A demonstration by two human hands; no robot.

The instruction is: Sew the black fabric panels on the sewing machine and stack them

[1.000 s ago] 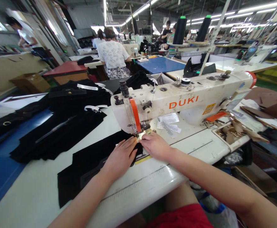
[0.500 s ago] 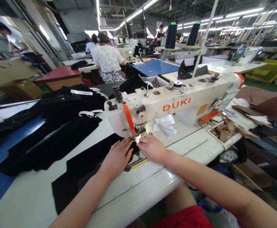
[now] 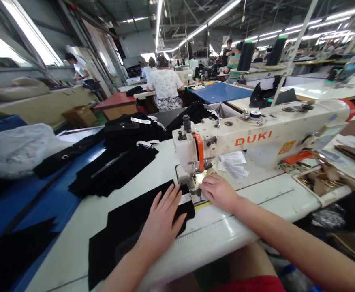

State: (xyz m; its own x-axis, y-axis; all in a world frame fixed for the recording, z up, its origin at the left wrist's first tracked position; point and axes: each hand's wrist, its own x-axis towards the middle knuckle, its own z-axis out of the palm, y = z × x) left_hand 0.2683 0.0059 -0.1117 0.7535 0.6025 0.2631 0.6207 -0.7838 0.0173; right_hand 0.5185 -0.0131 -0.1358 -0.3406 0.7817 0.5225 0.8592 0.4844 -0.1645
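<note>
My left hand [image 3: 162, 215] lies flat with fingers spread on a black fabric piece [image 3: 125, 217], on the white machine table left of the needle. A small white label [image 3: 184, 198] shows on the fabric beside my fingertips. My right hand [image 3: 221, 192] rests by the needle area of the white sewing machine [image 3: 220, 136], its fingers drawn together close to the lit presser foot [image 3: 193, 177]. Whatever its fingertips may hold is too small to make out. The fabric's right edge lies apart from the presser foot.
White printed labels [image 3: 234, 163] lie on the machine bed. A tray [image 3: 320, 196] with metal fittings and straps is set at right. Black fabric pieces [image 3: 116, 170] are piled at left, near a plastic bag [image 3: 25, 150]. A person [image 3: 165, 87] sits working ahead.
The black fabric has come out leftward from under the presser foot with my left hand, showing the white label. My right hand stays near the needle. The view has turned left.
</note>
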